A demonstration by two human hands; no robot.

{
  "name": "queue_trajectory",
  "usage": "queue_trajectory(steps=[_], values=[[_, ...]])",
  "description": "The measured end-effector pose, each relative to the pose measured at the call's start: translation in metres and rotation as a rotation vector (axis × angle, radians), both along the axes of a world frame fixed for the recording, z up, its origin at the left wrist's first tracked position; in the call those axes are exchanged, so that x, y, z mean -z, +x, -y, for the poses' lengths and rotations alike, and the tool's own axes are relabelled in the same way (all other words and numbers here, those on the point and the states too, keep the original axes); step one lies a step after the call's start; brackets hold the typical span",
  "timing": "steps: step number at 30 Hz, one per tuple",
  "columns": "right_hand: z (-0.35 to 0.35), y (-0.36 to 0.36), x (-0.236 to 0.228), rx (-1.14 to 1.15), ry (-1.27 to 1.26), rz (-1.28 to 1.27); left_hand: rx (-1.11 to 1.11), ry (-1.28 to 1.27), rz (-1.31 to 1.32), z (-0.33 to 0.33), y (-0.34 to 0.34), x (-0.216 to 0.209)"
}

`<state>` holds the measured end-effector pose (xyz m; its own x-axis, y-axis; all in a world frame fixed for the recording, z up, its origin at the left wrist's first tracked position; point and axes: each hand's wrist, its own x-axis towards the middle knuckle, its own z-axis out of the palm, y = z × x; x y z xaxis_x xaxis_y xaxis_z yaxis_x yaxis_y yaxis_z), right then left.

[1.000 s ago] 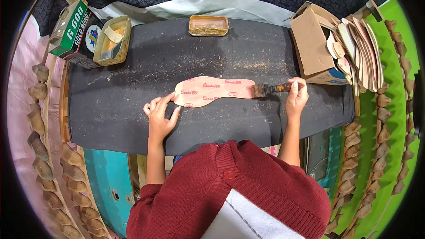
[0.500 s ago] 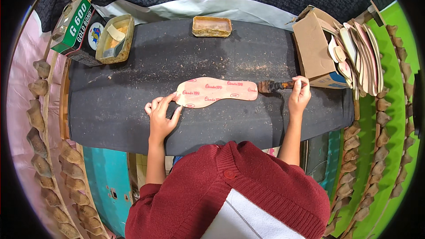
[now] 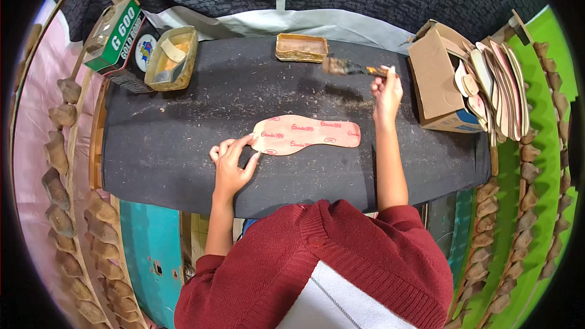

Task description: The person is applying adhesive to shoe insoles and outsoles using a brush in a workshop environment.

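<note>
A shoe insole (image 3: 308,135), pale pink with red print, lies flat on the dark cloth-covered table. My left hand (image 3: 233,163) grips its left end lightly between index finger and thumb, the other fingers loosely curled. In my right hand (image 3: 388,91) is a brush (image 3: 344,67) with dark, caked bristles, pinched by its handle above the table. Its bristles point left and are slightly blurred, beside the right end of a shallow yellowish tray (image 3: 301,48) at the table's far edge.
At the far left stand a green and black tin (image 3: 119,42) and a yellowish tub (image 3: 172,61) with scraper-like pieces. A cardboard box (image 3: 436,79) on the right holds several cut insoles (image 3: 503,88). Racks of brown shoe lasts (image 3: 58,189) flank both sides. Shavings dot the cloth.
My right hand has lifted the brush from the insole's right end, moving it up and left to the shallow tray. My left hand stays at the insole's left end.
</note>
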<state>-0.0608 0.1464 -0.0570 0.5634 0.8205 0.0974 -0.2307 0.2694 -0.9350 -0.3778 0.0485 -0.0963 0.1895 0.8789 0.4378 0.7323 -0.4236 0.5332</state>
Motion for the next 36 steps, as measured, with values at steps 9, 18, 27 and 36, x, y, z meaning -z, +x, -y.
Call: queue_trajectory(steps=[9,18,27,36], values=[[-0.074,-0.024,0.022,-0.123,0.039,0.063,-0.01,-0.01,0.023,0.005,-0.002,0.0],[-0.086,-0.022,0.028,-0.232,-0.094,0.14,-0.021,-0.001,0.026,0.005,-0.001,-0.002],[-0.069,-0.027,0.028,-0.062,-0.239,0.022,-0.089,-0.023,0.059,0.003,-0.006,0.004],[-0.013,-0.126,-0.002,-0.869,0.376,1.303,-0.129,-0.03,0.059,0.005,-0.008,0.007]])
